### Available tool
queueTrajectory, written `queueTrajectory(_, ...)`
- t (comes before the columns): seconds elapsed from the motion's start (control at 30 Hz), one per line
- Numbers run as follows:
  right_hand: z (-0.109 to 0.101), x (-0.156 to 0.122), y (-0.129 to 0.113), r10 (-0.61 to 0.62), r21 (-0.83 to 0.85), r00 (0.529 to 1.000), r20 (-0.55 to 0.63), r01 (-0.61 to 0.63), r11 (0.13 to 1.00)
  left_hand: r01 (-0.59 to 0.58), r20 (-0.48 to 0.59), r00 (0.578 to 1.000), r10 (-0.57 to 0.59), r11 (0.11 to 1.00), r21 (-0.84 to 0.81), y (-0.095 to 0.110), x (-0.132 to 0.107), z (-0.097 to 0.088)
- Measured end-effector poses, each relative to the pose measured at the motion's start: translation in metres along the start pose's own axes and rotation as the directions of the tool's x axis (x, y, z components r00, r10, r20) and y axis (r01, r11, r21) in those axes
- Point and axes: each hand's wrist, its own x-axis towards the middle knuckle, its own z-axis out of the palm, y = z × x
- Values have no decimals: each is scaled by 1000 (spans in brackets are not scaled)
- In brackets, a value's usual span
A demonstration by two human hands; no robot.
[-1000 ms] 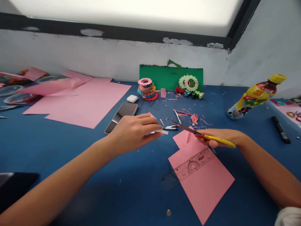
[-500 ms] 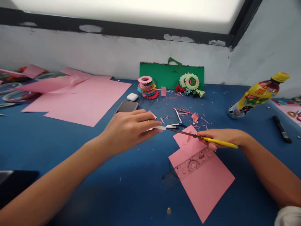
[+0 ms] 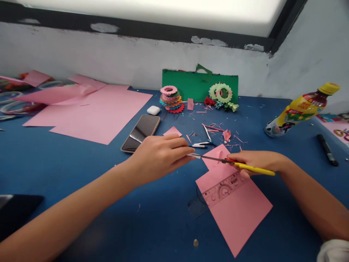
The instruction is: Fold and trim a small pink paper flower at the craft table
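My right hand (image 3: 249,162) grips yellow-handled scissors (image 3: 255,169), whose blades point left. Pinched in the fingers of my left hand (image 3: 166,154) is a small white strip of paper (image 3: 195,155). The blade tips meet the strip's right end; I cannot tell if they have cut into it. Beneath the scissors lies a pink paper sheet (image 3: 240,214) with a clear plastic ruler (image 3: 223,190) across it. A smaller pink piece (image 3: 211,158) overlaps its upper edge. White-and-blue compasses (image 3: 207,134) rest just beyond my hands.
A phone (image 3: 143,131) and a white earbud case (image 3: 153,110) lie beyond my left hand. Farther back are stacked paper rings (image 3: 171,100) and a green board (image 3: 185,82). Large pink sheets (image 3: 92,116) spread left; a drink bottle (image 3: 300,111) and black marker (image 3: 327,150) are at right.
My left hand has shifted right and slightly down with the white strip, uncovering more of the phone. The scissors' tips have moved slightly right and down with it.
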Motion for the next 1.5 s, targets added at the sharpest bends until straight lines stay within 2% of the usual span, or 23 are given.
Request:
queueTrajectory(0.33, -2, 3, -9, 82, 42, 996, 42, -84, 996, 31, -29, 999, -32, 999, -28, 8, 2, 0)
queueTrajectory(0.6, -1, 2, -11, 75, 71, 997, 33, -77, 994, 86, -46, 995, -87, 996, -20, 10, 3, 1)
queueTrajectory(1.03, 0, 4, -11, 99, 118, 995, 27, -102, 988, 89, 10, 996, -89, 994, -66, 8, 3, 0)
queueTrajectory(1.13, 0, 4, -12, 75, 143, 997, 32, -79, 987, 110, 27, 994, -108, 991, -79, 7, 4, -1)
queueTrajectory(1.5, 3, 8, -7, 3, 202, 1000, 10, -5, 979, 106, -24, 994, -111, 983, -148, 5, 3, -2)
